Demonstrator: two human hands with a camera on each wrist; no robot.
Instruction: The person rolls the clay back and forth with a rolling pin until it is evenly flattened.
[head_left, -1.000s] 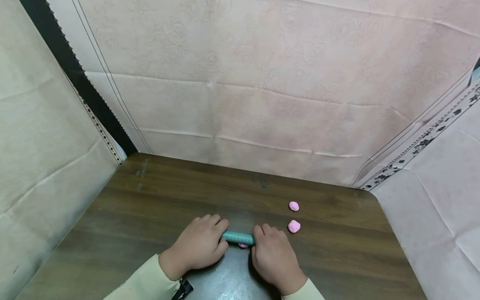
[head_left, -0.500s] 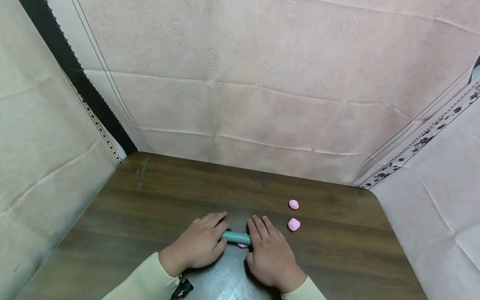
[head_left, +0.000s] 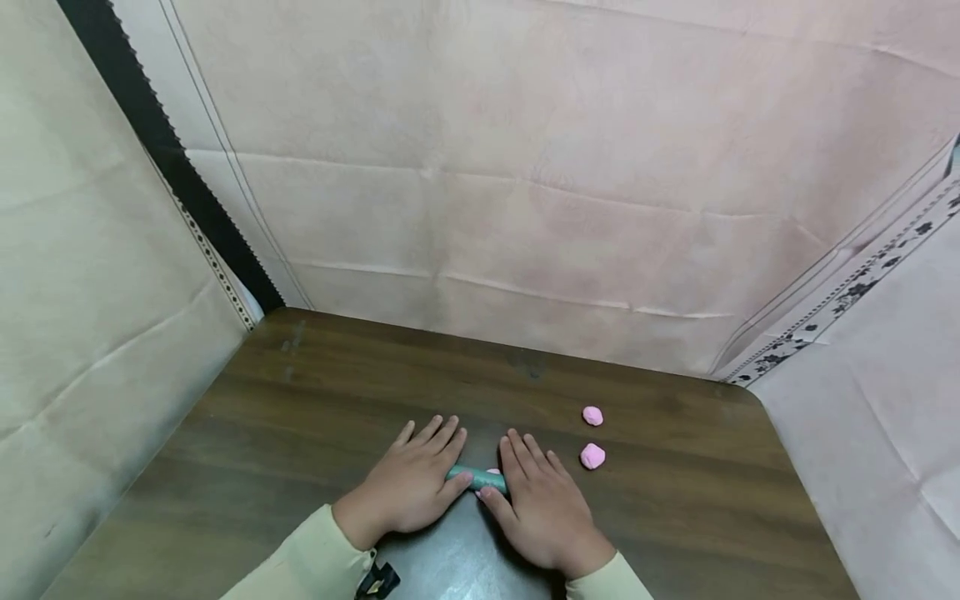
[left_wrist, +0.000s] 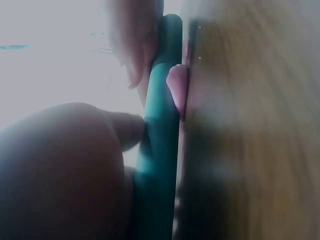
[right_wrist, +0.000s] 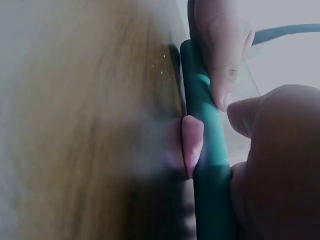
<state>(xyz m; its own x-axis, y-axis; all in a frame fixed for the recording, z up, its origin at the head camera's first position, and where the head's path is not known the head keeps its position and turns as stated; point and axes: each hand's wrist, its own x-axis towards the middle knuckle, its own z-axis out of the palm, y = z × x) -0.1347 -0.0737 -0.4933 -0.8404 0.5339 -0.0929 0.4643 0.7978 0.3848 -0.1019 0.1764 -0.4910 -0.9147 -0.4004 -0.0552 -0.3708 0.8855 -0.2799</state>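
The fingers of the left hand (head_left: 411, 483) are now lying stretched out, while half a second ago they were bending more over the rod; those of the right hand (head_left: 545, 510) are staying straight. On the table (head_left: 675, 517), the pink lump (right_wrist: 192, 142) is now showing on both sides of the green rod (head_left: 487, 480), not only the near one, so I am judging that flat-handed rolling is going on. Both hands are lying open, fingers slightly spread, not closing around anything; they are resting over the rod's two ends, thumbs pointing inward. The wrist views are hazy, so how firmly the thumbs are touching I cannot tell. The lump is sitting under the rod, between the hands. Farther out, beyond the right hand, a nearer pink ball (head_left: 592, 457) and a farther pink ball (head_left: 592, 416) are lying apart.
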